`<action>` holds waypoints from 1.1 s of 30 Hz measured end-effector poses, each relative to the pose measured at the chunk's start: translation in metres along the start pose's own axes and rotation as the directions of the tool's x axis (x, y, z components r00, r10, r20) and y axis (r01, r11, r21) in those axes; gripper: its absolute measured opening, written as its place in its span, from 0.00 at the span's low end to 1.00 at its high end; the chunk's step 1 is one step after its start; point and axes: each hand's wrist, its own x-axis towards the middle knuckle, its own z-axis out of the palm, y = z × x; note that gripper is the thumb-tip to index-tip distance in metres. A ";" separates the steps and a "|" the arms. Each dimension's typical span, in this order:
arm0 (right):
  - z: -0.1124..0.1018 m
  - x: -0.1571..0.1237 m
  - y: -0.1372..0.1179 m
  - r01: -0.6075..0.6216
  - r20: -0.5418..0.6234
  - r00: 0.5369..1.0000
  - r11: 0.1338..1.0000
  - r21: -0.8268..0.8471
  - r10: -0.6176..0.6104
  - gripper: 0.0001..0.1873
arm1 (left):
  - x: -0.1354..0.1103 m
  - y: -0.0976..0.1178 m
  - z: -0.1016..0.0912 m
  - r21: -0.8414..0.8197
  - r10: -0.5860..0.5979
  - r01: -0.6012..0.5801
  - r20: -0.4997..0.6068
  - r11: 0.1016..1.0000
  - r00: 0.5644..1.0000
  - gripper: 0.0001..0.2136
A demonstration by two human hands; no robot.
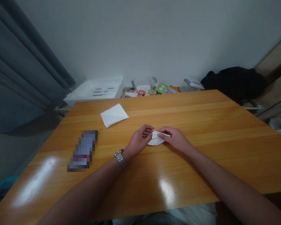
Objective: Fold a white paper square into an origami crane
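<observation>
A small folded piece of white paper (pixel 155 141) is held between my two hands, just above or on the wooden table (pixel 189 112). My left hand (pixel 140 139), with a metal-banded watch (pixel 120 158) on its wrist, pinches the paper's left side between thumb and curled fingers. From the other side, my right hand (pixel 174 137) grips the upper right edge, thumb on top. Parts of the paper are hidden by my fingers. Further back to the left lies a stack of white paper sheets (pixel 114 115).
A phone with a pixelated screen (pixel 83 151) lies at the left of the table. Behind the far edge stand a white foam tray (pixel 96 89), a green booklet (pixel 166 88) and small odds and ends. A black cloth heap (pixel 234 82) is at the back right; a grey curtain (pixel 25 62) hangs left.
</observation>
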 end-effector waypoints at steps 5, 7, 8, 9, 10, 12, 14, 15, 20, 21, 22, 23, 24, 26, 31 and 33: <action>-0.001 -0.006 -0.008 0.034 0.001 0.999 0.995 -0.092 -0.034 0.12 | -0.001 0.004 0.002 0.037 -0.038 0.036 0.054 0.999 0.998 0.13; -0.002 -0.006 -0.010 0.023 0.004 1.000 0.996 -0.086 -0.022 0.13 | -0.002 0.004 0.002 0.030 -0.040 0.038 0.061 0.999 0.997 0.14; -0.002 -0.006 -0.009 0.013 0.000 1.000 0.997 -0.081 -0.013 0.13 | -0.002 0.004 0.002 0.020 -0.040 0.039 0.057 0.999 0.998 0.14; -0.003 -0.006 -0.009 0.002 -0.008 1.000 0.997 -0.073 -0.002 0.13 | -0.001 0.004 0.001 0.008 -0.042 0.042 0.055 0.999 0.998 0.14; -0.003 -0.005 -0.008 -0.009 -0.018 1.000 0.998 -0.065 0.008 0.13 | -0.001 0.004 0.001 -0.006 -0.045 0.045 0.052 0.999 0.998 0.14; -0.003 -0.004 -0.007 -0.023 -0.037 0.999 0.999 -0.041 0.021 0.14 | -0.001 0.004 0.000 -0.030 -0.053 0.054 0.043 0.998 0.998 0.14; -0.004 -0.004 -0.005 -0.030 -0.045 0.999 0.999 -0.015 0.029 0.15 | 0.000 0.004 -0.001 -0.037 -0.057 0.058 0.030 0.998 0.998 0.14; -0.004 -0.003 -0.004 -0.031 -0.044 0.999 1.000 -0.003 0.031 0.15 | 0.000 0.004 -0.002 -0.037 -0.057 0.057 0.025 0.998 0.998 0.15; -0.008 -0.002 0.001 -0.057 -0.005 0.998 0.997 0.057 0.057 0.17 | 0.001 0.001 -0.003 -0.052 -0.043 0.046 0.055 0.998 0.998 0.15; -0.009 -0.002 0.002 -0.071 0.007 0.997 0.995 0.069 0.071 0.17 | 0.002 0.000 -0.004 -0.060 -0.040 0.044 0.067 0.997 0.997 0.15; -0.010 -0.001 0.002 -0.086 0.016 0.996 0.993 0.079 0.085 0.18 | 0.002 -0.001 -0.004 -0.068 -0.037 0.042 0.078 0.997 0.996 0.15; -0.010 -0.001 0.003 -0.100 0.024 0.995 0.991 0.088 0.098 0.19 | 0.002 -0.001 -0.005 -0.075 -0.034 0.040 0.087 0.996 0.996 0.14; -0.010 0.000 0.003 -0.112 0.029 0.994 0.989 0.094 0.109 0.19 | 0.003 -0.002 -0.005 -0.081 -0.032 0.040 0.094 0.996 0.995 0.14; -0.011 0.000 0.003 -0.130 0.038 0.991 0.986 0.104 0.127 0.21 | 0.003 -0.002 -0.006 -0.085 -0.030 0.039 0.102 0.996 0.994 0.14; -0.014 -0.002 0.002 -0.165 0.096 0.984 0.975 0.147 0.152 0.24 | 0.005 -0.004 -0.008 -0.069 -0.033 0.042 0.129 0.997 0.991 0.15; -0.016 -0.002 0.001 -0.189 0.124 0.978 0.965 0.183 0.168 0.25 | 0.005 -0.004 -0.010 -0.079 -0.048 0.060 0.147 0.995 0.988 0.15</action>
